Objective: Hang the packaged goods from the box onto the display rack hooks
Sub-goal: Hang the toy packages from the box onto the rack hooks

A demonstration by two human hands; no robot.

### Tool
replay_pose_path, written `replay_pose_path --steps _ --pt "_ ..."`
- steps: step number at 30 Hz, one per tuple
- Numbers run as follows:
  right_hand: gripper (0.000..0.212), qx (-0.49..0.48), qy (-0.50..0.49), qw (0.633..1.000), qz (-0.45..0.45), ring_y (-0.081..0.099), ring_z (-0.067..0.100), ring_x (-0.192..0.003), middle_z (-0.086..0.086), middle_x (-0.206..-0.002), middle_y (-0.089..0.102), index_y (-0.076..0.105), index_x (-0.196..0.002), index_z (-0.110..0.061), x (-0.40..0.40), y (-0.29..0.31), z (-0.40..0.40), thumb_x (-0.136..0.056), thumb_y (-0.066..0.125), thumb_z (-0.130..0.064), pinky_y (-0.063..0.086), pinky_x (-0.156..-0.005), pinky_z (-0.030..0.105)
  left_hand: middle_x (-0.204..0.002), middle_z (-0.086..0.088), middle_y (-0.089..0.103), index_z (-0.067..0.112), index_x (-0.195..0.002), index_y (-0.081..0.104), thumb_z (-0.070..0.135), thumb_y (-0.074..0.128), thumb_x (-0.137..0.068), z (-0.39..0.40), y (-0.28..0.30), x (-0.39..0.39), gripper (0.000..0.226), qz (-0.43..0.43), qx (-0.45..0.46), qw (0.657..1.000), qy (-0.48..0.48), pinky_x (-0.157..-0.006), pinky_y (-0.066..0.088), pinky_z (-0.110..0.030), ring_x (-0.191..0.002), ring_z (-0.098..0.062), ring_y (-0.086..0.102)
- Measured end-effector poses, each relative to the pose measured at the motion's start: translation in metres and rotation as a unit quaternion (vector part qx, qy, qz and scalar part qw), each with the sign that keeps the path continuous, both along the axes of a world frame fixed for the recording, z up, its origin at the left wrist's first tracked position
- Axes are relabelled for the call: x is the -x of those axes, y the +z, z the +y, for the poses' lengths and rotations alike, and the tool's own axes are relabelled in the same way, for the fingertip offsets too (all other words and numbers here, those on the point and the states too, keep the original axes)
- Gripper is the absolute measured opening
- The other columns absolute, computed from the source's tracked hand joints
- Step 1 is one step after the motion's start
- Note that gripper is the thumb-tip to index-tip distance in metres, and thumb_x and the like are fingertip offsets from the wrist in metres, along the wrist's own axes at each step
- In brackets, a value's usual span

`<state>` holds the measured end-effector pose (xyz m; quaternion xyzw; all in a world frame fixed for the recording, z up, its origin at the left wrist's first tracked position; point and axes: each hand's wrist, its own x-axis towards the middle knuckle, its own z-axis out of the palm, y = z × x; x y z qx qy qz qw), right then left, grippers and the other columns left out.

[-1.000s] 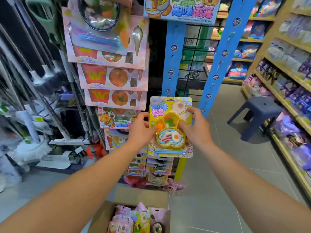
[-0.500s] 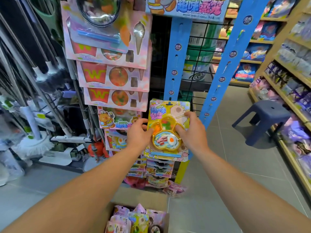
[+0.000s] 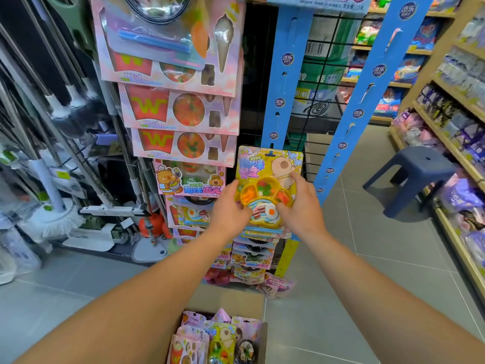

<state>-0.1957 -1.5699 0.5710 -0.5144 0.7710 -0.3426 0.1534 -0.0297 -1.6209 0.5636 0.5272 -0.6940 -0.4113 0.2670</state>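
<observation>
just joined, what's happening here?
A person is restocking a shop display rack. Both hands, left hand and right hand, hold a yellow toy food package up against the blue strip of the rack, above similar packs already hanging. Whether it is on a hook is not visible. More packages wait in the cardboard box on the floor below.
</observation>
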Motion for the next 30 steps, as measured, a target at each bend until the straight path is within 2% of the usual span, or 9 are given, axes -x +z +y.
replay_pose_path --steps 2,5,8,13,16,20,23,26,30 --pt "0.076 0.0 0.0 1.0 0.009 0.046 0.022 -0.126 0.005 -0.143 0.039 0.031 -0.15 -0.023 0.0 -0.001 0.002 -0.084 0.069 -0.018 0.042 -0.099 0.035 -0.154 -0.002 0.034 0.024 -0.153 0.025 0.02 0.068 -0.085 0.0 -0.001 0.001 0.08 -0.03 0.014 0.999 -0.01 -0.107 0.043 -0.044 -0.134 -0.022 0.044" --pt "0.071 -0.005 0.012 1.0 0.01 0.048 0.023 -0.122 0.005 -0.135 0.043 0.035 -0.147 -0.024 0.0 -0.001 0.007 -0.085 0.068 -0.017 0.043 -0.095 0.035 -0.159 -0.001 0.023 0.021 -0.155 0.021 0.022 0.07 -0.085 -0.002 -0.001 0.0 0.085 -0.055 0.022 0.998 -0.031 -0.111 0.038 -0.047 -0.141 -0.025 0.036" --pt "0.065 0.009 0.013 1.0 0.004 0.051 0.023 -0.12 0.005 -0.132 0.047 0.038 -0.145 -0.024 0.0 0.0 0.007 -0.088 0.068 -0.018 0.044 -0.095 0.038 -0.153 -0.002 0.033 0.019 -0.153 0.026 0.014 0.07 -0.085 -0.003 0.003 -0.001 0.081 -0.036 0.024 0.999 -0.023 -0.107 0.043 -0.043 -0.132 -0.026 0.046" --pt "0.062 0.065 -0.018 0.998 -0.02 0.054 0.019 -0.118 0.001 -0.132 0.052 0.039 -0.143 -0.024 0.002 0.007 0.008 -0.089 0.069 -0.023 0.048 -0.097 0.042 -0.144 -0.002 0.042 0.016 -0.148 0.037 0.006 0.072 -0.082 0.005 0.014 -0.004 0.075 0.063 0.015 0.998 0.01 -0.089 0.046 -0.019 -0.122 -0.017 0.052" --pt "0.061 0.099 -0.037 0.994 -0.019 0.055 0.021 -0.116 0.0 -0.134 0.052 0.039 -0.14 -0.027 0.003 0.013 0.007 -0.088 0.07 -0.021 0.05 -0.095 0.048 -0.141 0.0 0.045 0.014 -0.145 0.041 0.002 0.071 -0.083 0.01 0.022 -0.002 0.071 0.108 0.027 0.994 0.002 -0.074 0.044 -0.001 -0.105 -0.001 0.056" --pt "0.06 0.133 -0.049 0.99 0.002 0.055 0.018 -0.116 -0.003 -0.133 0.051 0.039 -0.139 -0.029 0.006 0.027 0.005 -0.087 0.069 -0.019 0.051 -0.094 0.047 -0.142 0.002 0.047 0.018 -0.149 0.035 -0.001 0.07 -0.083 0.012 0.036 0.003 0.077 0.161 0.019 0.987 -0.01 -0.076 0.046 -0.001 -0.107 0.002 0.057" --pt "0.059 0.146 -0.045 0.988 0.021 0.053 0.016 -0.117 -0.005 -0.134 0.051 0.041 -0.139 -0.027 0.008 0.039 0.002 -0.087 0.067 -0.015 0.05 -0.095 0.045 -0.137 0.009 0.047 0.02 -0.151 0.029 0.0 0.07 -0.085 0.015 0.039 0.007 0.081 0.174 0.007 0.985 -0.002 -0.072 0.044 0.001 -0.095 0.021 0.053" --pt "0.054 0.164 -0.057 0.984 0.027 0.055 0.014 -0.111 -0.006 -0.13 0.053 0.043 -0.136 -0.027 0.009 0.047 0.002 -0.089 0.065 -0.016 0.051 -0.091 0.042 -0.157 0.007 0.024 0.022 -0.153 0.024 0.002 0.071 -0.083 0.023 0.04 0.012 0.087 0.155 0.039 0.987 -0.002 -0.085 0.041 -0.002 -0.124 0.008 0.04" --pt "0.049 0.177 -0.076 0.981 0.033 0.056 0.015 -0.106 -0.005 -0.127 0.055 0.045 -0.135 -0.025 0.013 0.049 0.004 -0.09 0.064 -0.021 0.05 -0.088 0.043 -0.162 0.011 0.009 0.027 -0.154 0.022 0.009 0.071 -0.08 0.024 0.046 0.021 0.09 0.12 0.073 0.99 -0.003 -0.109 0.037 -0.026 -0.139 0.0 0.026"
